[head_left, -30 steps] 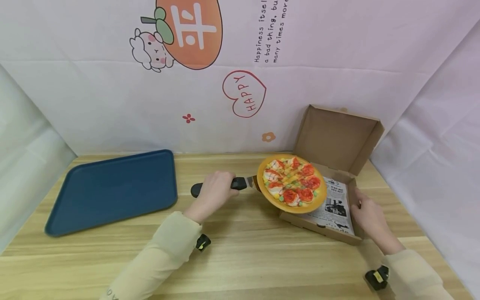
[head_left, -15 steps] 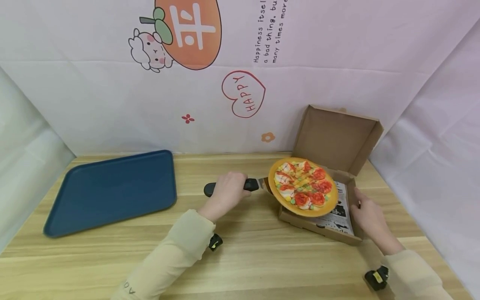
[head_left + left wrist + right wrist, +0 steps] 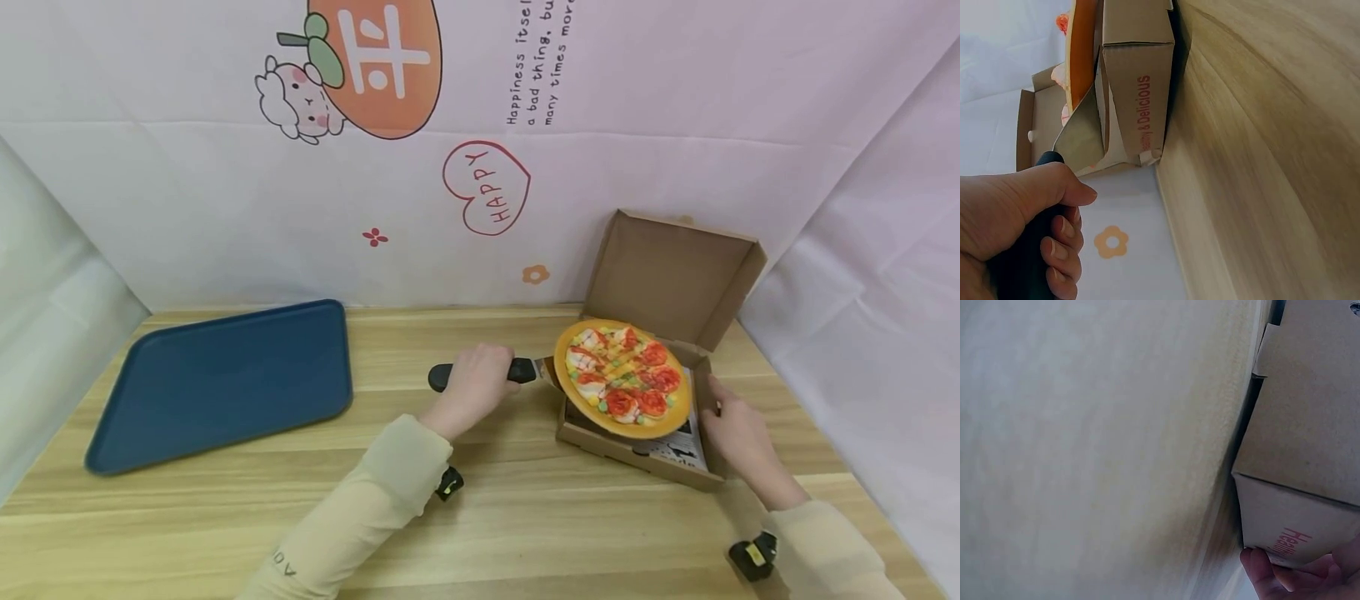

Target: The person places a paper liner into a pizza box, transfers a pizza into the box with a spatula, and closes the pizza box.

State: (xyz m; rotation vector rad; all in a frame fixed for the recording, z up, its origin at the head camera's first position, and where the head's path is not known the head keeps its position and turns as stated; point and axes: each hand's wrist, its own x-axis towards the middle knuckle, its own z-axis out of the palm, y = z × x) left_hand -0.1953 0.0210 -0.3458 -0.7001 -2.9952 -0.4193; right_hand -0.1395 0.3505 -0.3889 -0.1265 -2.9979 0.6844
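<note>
Ahead of the left hand (image 3: 477,379), clamped around a pizza server (image 3: 522,370), the pizza (image 3: 624,379) is held raised over the open pizza box (image 3: 609,447), which is gripped at one side by the right hand (image 3: 738,429); lifting appears done, seating inside outstanding.

Between two cream fabric sleeves (image 3: 363,512), the near pale wooden tabletop (image 3: 600,533) leaves passage, while a raised brown cardboard lid (image 3: 667,279) blocks the far right.

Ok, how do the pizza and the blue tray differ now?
The pizza is round, while the tray is rectangular. The pizza is covered in toppings; the tray is bare. The pizza sits on a spatula over the open box; the tray lies on the table. Both show their tops to the head camera.
</note>
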